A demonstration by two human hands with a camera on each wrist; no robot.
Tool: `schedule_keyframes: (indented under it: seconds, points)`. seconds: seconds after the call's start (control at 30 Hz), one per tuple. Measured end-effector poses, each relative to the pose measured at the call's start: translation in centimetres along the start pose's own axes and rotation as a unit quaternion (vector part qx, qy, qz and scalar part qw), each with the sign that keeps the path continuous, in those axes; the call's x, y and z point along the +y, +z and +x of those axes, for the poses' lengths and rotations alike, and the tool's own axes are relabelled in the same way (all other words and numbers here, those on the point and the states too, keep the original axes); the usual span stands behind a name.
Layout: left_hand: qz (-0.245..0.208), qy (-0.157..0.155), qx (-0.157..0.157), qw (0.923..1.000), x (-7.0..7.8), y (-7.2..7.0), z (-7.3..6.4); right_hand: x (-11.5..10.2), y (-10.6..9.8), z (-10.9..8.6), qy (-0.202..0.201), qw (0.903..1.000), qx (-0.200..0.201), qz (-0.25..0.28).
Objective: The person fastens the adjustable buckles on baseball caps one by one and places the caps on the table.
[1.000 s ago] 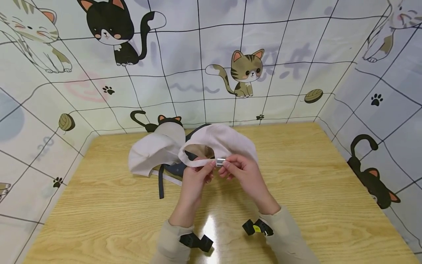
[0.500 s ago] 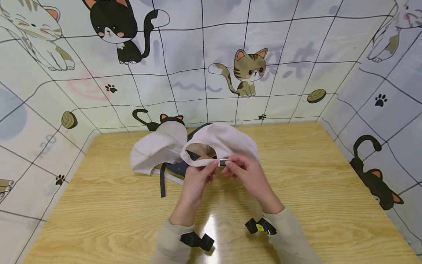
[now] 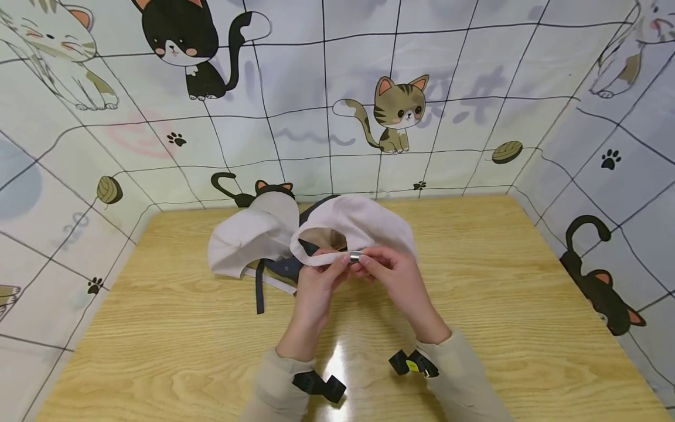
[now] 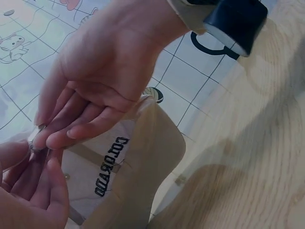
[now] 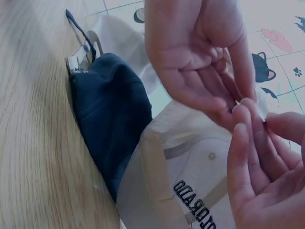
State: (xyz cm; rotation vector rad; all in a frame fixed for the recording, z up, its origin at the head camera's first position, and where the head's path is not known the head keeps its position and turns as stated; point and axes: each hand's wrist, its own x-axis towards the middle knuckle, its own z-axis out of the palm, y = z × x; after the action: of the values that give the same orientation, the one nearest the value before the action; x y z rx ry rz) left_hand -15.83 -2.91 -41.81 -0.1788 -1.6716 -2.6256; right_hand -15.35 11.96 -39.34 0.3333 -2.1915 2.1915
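A pale pinkish-white cap (image 3: 364,220) is held up over the table with its back opening and adjusting strap (image 3: 321,259) facing me. My left hand (image 3: 316,287) pinches the strap between thumb and fingers, close to its metal buckle (image 3: 355,256). Thumb and index finger of my right hand (image 3: 395,278) pinch the buckle's right side, so the fingertips of both hands nearly meet. Dark embroidered lettering (image 4: 112,167) shows inside the cap in the left wrist view. The fingers largely cover the buckle in both wrist views.
Left of the held cap, another white cap (image 3: 245,243) lies on the wood-grain table (image 3: 490,293). Partly behind and below is a dark navy cap (image 5: 107,114), its loose strap (image 3: 259,287) hanging toward me. A cat-patterned cloth wall (image 3: 295,117) borders the table.
Both hands keep their pinch on strap and buckle. The buckle looked longer and darker half a second ago and is now short and bright. The left forearm has shifted slightly right.
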Motion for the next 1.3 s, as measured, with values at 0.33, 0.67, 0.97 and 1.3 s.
schedule_keyframes:
  seconds: [0.33,0.67,0.97,1.3]
  points:
    - [0.009,0.044,0.016,0.9989,-0.4,0.1,0.1,3.4,0.3,0.5,-0.034,0.9958,0.030,0.079]
    - [0.048,-0.026,0.052,0.9972,0.4,0.2,0.0,2.6,0.2,0.5,-0.008,0.9975,0.031,0.062]
    - [0.036,-0.038,0.035,0.9980,0.3,0.1,0.1,0.6,0.5,0.3,0.060,0.9972,0.042,-0.015]
    - [-0.007,-0.042,0.021,0.9988,0.4,0.3,0.0,0.8,0.3,0.3,0.053,0.9985,0.013,-0.003]
